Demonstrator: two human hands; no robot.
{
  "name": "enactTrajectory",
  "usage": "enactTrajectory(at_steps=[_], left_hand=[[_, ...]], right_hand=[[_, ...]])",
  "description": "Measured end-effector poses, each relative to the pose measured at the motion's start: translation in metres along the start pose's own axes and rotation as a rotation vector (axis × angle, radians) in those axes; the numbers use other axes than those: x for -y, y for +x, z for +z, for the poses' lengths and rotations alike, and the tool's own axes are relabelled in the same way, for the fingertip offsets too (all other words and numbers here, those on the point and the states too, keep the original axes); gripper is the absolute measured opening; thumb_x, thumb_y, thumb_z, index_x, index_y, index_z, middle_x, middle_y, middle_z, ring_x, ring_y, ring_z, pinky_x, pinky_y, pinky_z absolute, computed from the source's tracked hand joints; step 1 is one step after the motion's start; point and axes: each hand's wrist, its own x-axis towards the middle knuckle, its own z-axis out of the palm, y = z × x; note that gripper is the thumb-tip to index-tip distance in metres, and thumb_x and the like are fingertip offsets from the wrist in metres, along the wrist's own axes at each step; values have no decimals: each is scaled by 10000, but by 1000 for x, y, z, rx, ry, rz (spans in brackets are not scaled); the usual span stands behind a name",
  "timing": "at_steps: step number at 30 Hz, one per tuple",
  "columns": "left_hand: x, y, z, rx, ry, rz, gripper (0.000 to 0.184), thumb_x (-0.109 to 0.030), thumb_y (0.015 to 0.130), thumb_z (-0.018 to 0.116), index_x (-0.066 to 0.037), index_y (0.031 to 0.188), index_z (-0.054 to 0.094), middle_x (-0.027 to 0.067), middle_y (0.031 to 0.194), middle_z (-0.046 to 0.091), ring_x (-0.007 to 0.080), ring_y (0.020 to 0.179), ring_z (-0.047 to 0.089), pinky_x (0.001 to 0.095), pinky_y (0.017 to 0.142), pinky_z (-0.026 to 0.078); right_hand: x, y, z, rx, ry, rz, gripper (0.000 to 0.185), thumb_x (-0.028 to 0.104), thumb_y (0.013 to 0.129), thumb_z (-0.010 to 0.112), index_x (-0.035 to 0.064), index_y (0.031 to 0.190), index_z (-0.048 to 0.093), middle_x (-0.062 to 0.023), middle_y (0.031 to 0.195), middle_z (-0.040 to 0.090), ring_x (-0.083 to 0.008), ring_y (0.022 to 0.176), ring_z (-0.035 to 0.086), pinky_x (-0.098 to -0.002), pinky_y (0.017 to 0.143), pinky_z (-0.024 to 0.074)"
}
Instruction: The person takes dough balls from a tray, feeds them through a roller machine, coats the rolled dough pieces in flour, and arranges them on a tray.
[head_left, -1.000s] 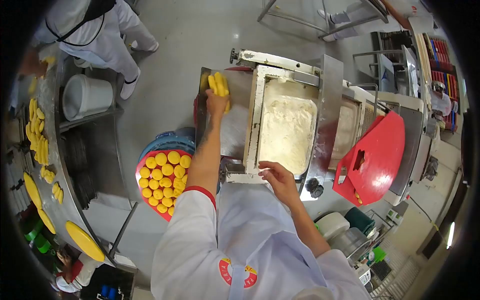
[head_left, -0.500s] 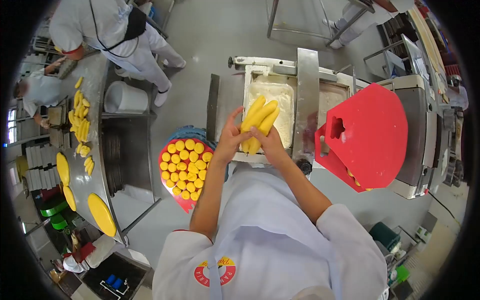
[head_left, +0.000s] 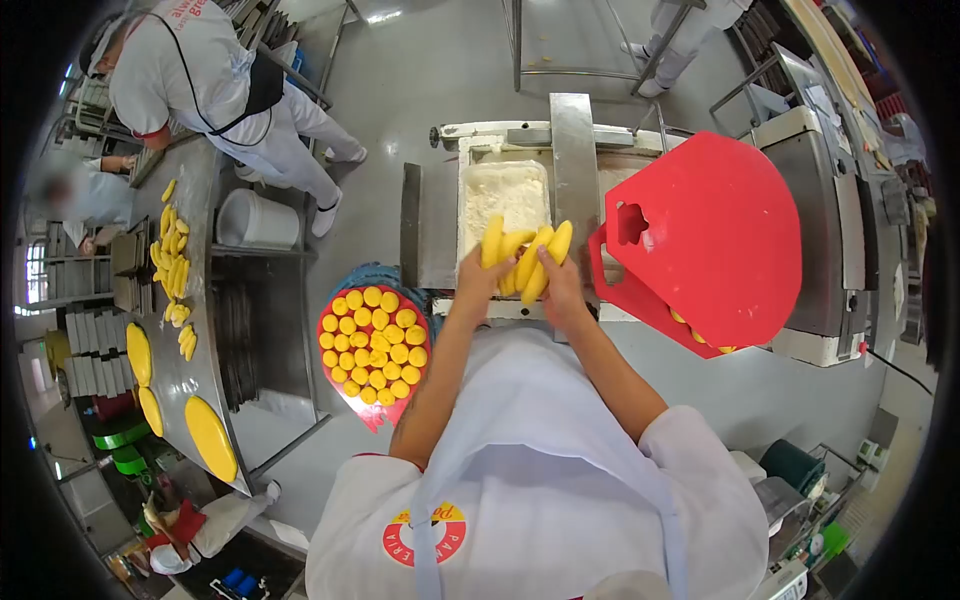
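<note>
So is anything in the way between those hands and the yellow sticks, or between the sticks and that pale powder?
Nothing visible. The right hand and left hand hold the yellow sticks directly, and I see nothing between these and the pale powder, though the hands hide part of the view.

Metal plate (head_left: 437, 230): passage left of flour tray (head_left: 505, 190)
Metal crossbar (head_left: 573, 150): obstacle at tray's right
Red boards (head_left: 725, 240): block farther right

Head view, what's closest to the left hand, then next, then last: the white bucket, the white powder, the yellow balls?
From the left hand:
1. White powder, just ahead.
2. Yellow balls, to its left.
3. White bucket, farther left.
</note>
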Motion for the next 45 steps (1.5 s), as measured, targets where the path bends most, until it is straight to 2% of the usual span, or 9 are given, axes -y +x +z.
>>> enactTrajectory(at_steps=[7, 10, 12, 17, 24, 29, 33, 41, 45], left_hand=[[-115, 28, -68, -325, 281, 436, 421, -54, 897, 642, -12, 1289, 493, 105, 947, 626, 198, 684, 639, 335, 606, 552], [-120, 47, -77, -557, 1117, 1086, 439, -42, 869, 610, -3, 1294, 505, 164, 944, 624, 293, 711, 657, 434, 650, 552], [-71, 61, -78, -373, 1200, 883, 490, -39, 835, 605, -22, 1315, 509, 179, 926, 624, 355, 744, 656, 476, 707, 549], [33, 46, -73, 279, 1461, 296, 360, -59, 761, 641, -81, 1117, 693, 197, 942, 690, 378, 855, 681, 474, 772, 551], [-108, 53, -56, -28, 1174, 331, 367, -101, 826, 623, -103, 1184, 706, 189, 1116, 690, 354, 1029, 664, 430, 914, 524], [-113, 63, -41, -269, 1028, 865, 347, -75, 848, 593, -93, 1182, 687, 173, 1054, 698, 381, 946, 672, 462, 845, 543], [13, 77, -47, 163, 1518, 395, 206, -77, 851, 575, -55, 999, 716, 153, 942, 706, 360, 849, 697, 476, 722, 558], [-65, 44, -98, 34, 490, 147, 257, -146, 762, 670, -47, 986, 749, 108, 674, 687, 164, 567, 647, 329, 532, 512], [-78, -35, -149, -161, 509, 242, 330, -203, 852, 712, -2, 1113, 700, 91, 840, 722, 116, 729, 668, 284, 712, 518]], right_hand=[[108, 12, 33, 73, -650, -467, 472, 163, 936, 637, 7, 1329, 428, -110, 1000, 579, -234, 857, 639, -361, 762, 538], [123, 27, 40, 42, -1170, -771, 686, 112, 875, 643, -13, 1475, 335, -198, 1075, 593, -325, 945, 637, -402, 804, 534], [99, 38, 45, -69, -1397, -963, 764, 91, 841, 641, 13, 1517, 295, -226, 1042, 614, -377, 933, 637, -445, 827, 532], [-20, 53, 12, 336, -1913, -155, 659, 121, 830, 648, 150, 1462, 466, -215, 972, 685, -405, 940, 667, -500, 866, 534], [95, 57, 54, 120, -1536, -503, 383, 213, 860, 691, 103, 1226, 679, -241, 976, 690, -386, 934, 668, -457, 814, 528], [104, 61, 72, -100, -1398, -1178, 365, 199, 884, 655, 101, 1236, 656, -220, 1024, 676, -366, 947, 649, -481, 778, 531], [-11, 78, 16, 358, -2056, -244, 265, 155, 845, 640, 104, 1093, 719, -190, 1005, 703, -400, 957, 675, -443, 843, 548], [60, 79, 35, 349, -1274, -142, 353, 236, 916, 623, -36, 1131, 687, -82, 821, 699, -113, 764, 640, -275, 655, 522], [78, -8, 76, 230, -632, -120, 390, 158, 988, 595, -20, 1330, 538, -112, 1156, 631, -197, 911, 660, -307, 784, 576]])
